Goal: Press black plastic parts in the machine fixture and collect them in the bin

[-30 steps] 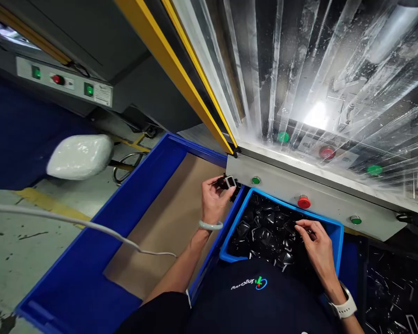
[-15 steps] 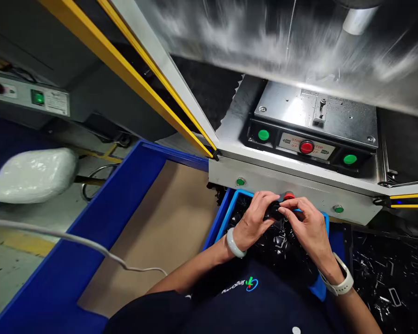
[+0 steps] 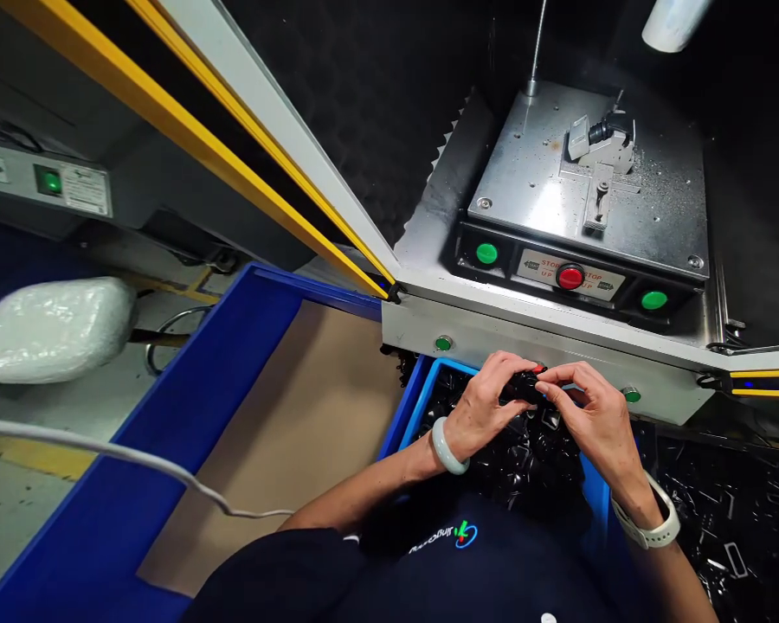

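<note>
A small glossy black plastic part [image 3: 524, 387] is held between my two hands, over a blue bin [image 3: 421, 400] of similar black parts. My left hand [image 3: 488, 402] has its fingers wrapped round the part's left side and hides much of it. The fingertips of my right hand [image 3: 588, 414] pinch its right end. Beyond them, a metal fixture [image 3: 614, 157] on the machine's steel plate [image 3: 525, 173] carries another black ribbed part [image 3: 602, 131].
Green buttons [image 3: 486, 253] and a red stop button [image 3: 569, 277] line the machine front. Yellow-edged guard bars [image 3: 266, 156] slope down at the left. A cardboard-lined blue box [image 3: 299, 389] stands left, more black parts [image 3: 733, 519] lie right, and a grey cable [image 3: 136, 457] crosses the lower left.
The blurred metal panel that covered the machine's upper area is out of sight, so the fixture and its black part now show. My hands have shifted slightly right, still holding the part.
</note>
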Tool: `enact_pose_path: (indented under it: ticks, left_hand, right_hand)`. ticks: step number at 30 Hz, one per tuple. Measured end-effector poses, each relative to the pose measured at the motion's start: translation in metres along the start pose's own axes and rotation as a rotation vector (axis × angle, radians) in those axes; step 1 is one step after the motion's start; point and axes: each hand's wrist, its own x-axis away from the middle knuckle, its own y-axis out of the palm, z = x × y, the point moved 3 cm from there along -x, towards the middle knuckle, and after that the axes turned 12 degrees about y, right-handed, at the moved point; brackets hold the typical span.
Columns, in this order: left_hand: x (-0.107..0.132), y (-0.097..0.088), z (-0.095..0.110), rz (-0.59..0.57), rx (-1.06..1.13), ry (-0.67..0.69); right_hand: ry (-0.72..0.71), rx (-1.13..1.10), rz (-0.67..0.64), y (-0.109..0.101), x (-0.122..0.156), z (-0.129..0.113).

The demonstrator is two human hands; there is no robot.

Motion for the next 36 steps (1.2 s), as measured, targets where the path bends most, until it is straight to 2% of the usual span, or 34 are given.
enact_pose_path:
  ticks: [6,12,15,17,19,20,21,24,25,27,29,30,31,33,36]
  left_hand:
    - [-0.015,0.001,-0.001,0.041,0.01,-0.011]
    - [-0.028,0.004,0.007,-0.028,0.043,0.016]
    - [-0.045,-0.002,0.007,0.019,0.011,0.053]
    - [-0.063,-0.01,0.006,0.034,-0.012,0.091]
    - [-0.087,-0.023,0.004,0.064,-0.024,0.106]
    - [-0.101,-0.03,0.002,0.097,-0.025,0.098]
    - [-0.115,-0.037,-0.001,0.143,-0.025,0.08]
    - [-0.163,-0.055,-0.014,0.296,-0.013,0.013]
    - [-0.179,-0.058,-0.021,0.336,-0.003,-0.004]
    - [-0.214,-0.06,-0.038,0.394,0.019,-0.043]
    - [-0.247,-0.06,-0.059,0.413,0.028,-0.111]
    - [-0.262,-0.06,-0.071,0.413,0.026,-0.152]
    - [-0.278,-0.06,-0.083,0.41,0.021,-0.18]
    - [-0.308,-0.062,-0.106,0.404,0.0,-0.171]
    - [-0.352,-0.06,-0.135,0.349,-0.014,-0.064]
  right_hand:
    - [-0.066,0.026,0.05,-0.011,-0.008,-0.007]
    - [-0.063,0.029,0.088,-0.017,-0.017,-0.005]
    - [-0.079,0.044,0.092,-0.023,-0.027,-0.01]
    - [-0.094,0.053,0.047,-0.033,-0.04,-0.02]
    - [-0.122,0.049,0.004,-0.048,-0.062,-0.039]
    - [-0.155,0.056,0.037,-0.059,-0.077,-0.052]
    - [-0.203,0.077,0.114,-0.07,-0.095,-0.067]
    - [-0.341,0.222,0.47,-0.096,-0.163,-0.113]
    - [-0.334,0.272,0.557,-0.101,-0.189,-0.126]
    - [-0.216,0.329,0.65,-0.103,-0.24,-0.143]
    - [-0.104,0.372,0.62,-0.101,-0.276,-0.154]
    - [-0.091,0.403,0.571,-0.099,-0.284,-0.158]
    - [-0.111,0.438,0.517,-0.098,-0.285,-0.162]
    - [-0.208,0.492,0.433,-0.099,-0.262,-0.163]
    - [-0.345,0.547,0.345,-0.112,-0.18,-0.142]
